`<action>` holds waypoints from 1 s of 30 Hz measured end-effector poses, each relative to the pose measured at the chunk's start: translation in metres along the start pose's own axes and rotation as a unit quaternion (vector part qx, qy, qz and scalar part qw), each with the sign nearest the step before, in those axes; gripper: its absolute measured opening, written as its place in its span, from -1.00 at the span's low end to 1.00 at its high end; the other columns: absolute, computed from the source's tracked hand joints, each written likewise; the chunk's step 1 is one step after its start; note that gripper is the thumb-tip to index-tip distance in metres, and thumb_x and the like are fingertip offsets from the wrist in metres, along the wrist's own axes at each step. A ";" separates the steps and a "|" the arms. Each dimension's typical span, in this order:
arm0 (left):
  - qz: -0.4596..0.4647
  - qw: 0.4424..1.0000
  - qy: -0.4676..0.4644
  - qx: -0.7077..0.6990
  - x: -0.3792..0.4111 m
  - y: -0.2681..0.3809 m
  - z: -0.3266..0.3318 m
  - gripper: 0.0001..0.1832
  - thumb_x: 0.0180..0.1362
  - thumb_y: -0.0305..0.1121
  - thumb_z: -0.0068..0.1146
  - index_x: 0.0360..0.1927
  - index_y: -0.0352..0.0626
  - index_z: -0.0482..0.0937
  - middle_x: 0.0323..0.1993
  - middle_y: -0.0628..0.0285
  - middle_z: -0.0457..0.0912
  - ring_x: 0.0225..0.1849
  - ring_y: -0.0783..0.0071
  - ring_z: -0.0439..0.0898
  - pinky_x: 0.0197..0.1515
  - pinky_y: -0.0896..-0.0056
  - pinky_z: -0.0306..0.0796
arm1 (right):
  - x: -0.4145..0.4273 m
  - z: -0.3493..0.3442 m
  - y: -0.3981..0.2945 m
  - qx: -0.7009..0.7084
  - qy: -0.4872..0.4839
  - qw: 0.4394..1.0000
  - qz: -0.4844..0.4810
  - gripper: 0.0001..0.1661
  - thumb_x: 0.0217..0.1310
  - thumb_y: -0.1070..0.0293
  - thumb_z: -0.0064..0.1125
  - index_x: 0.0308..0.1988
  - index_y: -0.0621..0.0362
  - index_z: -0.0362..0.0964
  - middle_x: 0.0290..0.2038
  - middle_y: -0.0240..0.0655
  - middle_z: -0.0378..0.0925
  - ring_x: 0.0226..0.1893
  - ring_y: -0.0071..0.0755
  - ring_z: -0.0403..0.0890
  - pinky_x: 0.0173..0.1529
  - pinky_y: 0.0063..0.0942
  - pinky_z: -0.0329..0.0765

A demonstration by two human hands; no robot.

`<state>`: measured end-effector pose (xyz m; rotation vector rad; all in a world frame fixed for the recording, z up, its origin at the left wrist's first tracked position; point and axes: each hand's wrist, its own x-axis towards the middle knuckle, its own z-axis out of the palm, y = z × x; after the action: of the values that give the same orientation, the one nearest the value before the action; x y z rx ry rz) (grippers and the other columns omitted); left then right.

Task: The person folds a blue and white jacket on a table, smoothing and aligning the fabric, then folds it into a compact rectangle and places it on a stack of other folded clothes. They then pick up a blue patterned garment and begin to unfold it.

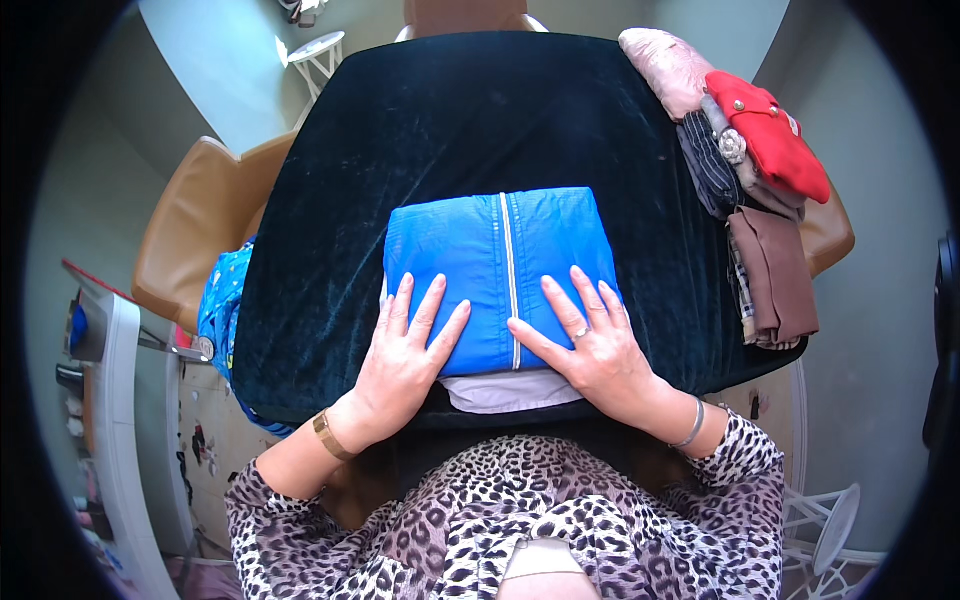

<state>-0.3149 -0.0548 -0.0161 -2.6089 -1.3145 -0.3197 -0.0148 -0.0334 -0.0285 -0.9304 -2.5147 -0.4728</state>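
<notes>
Before me lies a blue garment (457, 225), folded into a flat rectangle with a pale zip (508, 255) running down its middle. White fabric (510, 391) shows from beneath its near edge. My left hand (409, 345) rests flat on the left part of the blue cloth, fingers apart. On the right part lies my right hand (600, 352), also with spread fingers, its thumb tip close to the zip. Both hands press on top and grip nothing. The palms' undersides are hidden.
A dark velvet cloth covers the table (480, 112). Along its right edge sit a pink garment (667, 71), a red garment (769, 135), a striped dark garment (709, 161) and folded brown fabric (772, 270). Bright blue patterned cloth (225, 300) hangs beside the left edge, near a tan chair (202, 217).
</notes>
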 end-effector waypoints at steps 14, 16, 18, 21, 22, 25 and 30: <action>0.001 0.992 0.081 -0.097 0.102 -0.032 -0.012 -0.40 0.36 -0.40 0.11 0.45 -0.38 0.44 0.53 -0.23 0.37 0.62 -0.25 0.23 0.65 -0.19 0.08 | 0.093 -0.001 0.035 0.148 -0.005 0.989 0.028 -0.19 0.56 -0.02 0.09 0.44 0.45 0.31 0.51 0.21 0.28 0.60 0.25 0.18 0.63 0.16 0.09; -0.071 0.997 -0.010 -0.037 0.101 -0.042 0.037 -0.28 0.52 0.01 0.01 0.51 -0.38 0.39 0.57 -0.29 0.29 0.65 -0.34 0.12 0.64 -0.37 -0.03 | 0.090 0.044 0.050 0.165 -0.114 0.976 0.087 0.06 0.53 -0.32 -0.01 0.57 0.35 0.10 0.62 0.18 0.07 0.67 0.29 -0.04 0.67 0.20 -0.11; -0.103 0.994 -0.010 -0.047 0.090 -0.049 0.056 -0.14 0.52 0.21 -0.09 0.57 -0.35 0.33 0.63 -0.33 0.18 0.68 -0.41 0.03 0.67 -0.36 -0.13 | 0.084 0.054 0.063 0.171 -0.212 0.949 0.159 0.27 0.43 -0.59 -0.11 0.65 0.23 -0.07 0.68 0.19 -0.14 0.70 0.33 -0.23 0.68 0.24 -0.26; -0.154 0.988 -0.013 -0.018 0.094 -0.048 0.054 -0.02 0.47 0.37 -0.12 0.59 -0.34 0.30 0.64 -0.35 0.13 0.68 -0.45 0.00 0.68 -0.35 -0.16 | 0.074 0.051 0.075 0.156 -0.219 0.943 0.195 0.31 0.41 -0.63 -0.13 0.65 0.23 -0.08 0.68 0.22 -0.16 0.71 0.30 -0.25 0.69 0.22 -0.26; -0.180 0.982 -0.056 0.003 0.097 -0.048 0.051 0.03 0.46 0.42 -0.11 0.65 -0.29 0.20 0.68 -0.31 0.04 0.71 -0.39 -0.06 0.69 -0.32 -0.16 | 0.070 0.053 0.077 0.164 -0.223 0.938 0.208 0.35 0.39 -0.66 -0.16 0.66 0.24 -0.10 0.67 0.24 -0.17 0.72 0.24 -0.27 0.69 0.21 -0.26; -0.252 0.963 -0.078 -0.063 0.087 -0.047 0.044 0.09 0.42 0.46 -0.09 0.68 -0.28 0.12 0.70 -0.31 -0.05 0.71 -0.39 -0.09 0.69 -0.30 -0.11 | 0.063 0.056 0.078 0.195 -0.232 0.922 0.243 0.37 0.38 -0.67 -0.16 0.65 0.28 -0.11 0.67 0.25 -0.17 0.72 0.20 -0.26 0.69 0.20 -0.28; -0.249 0.962 -0.108 -0.038 0.076 -0.069 0.032 0.02 0.49 0.36 -0.10 0.64 -0.40 0.15 0.68 -0.35 0.01 0.71 -0.34 -0.03 0.69 -0.25 -0.13 | 0.057 0.046 0.088 0.171 -0.195 0.937 0.234 0.26 0.45 -0.54 -0.10 0.52 0.49 0.17 0.59 0.25 0.13 0.68 0.27 -0.07 0.67 0.27 -0.17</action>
<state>-0.3231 0.0519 -0.0202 -2.3864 -2.0705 -0.1610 -0.0065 0.0810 -0.0246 -1.5291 -2.4548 0.3203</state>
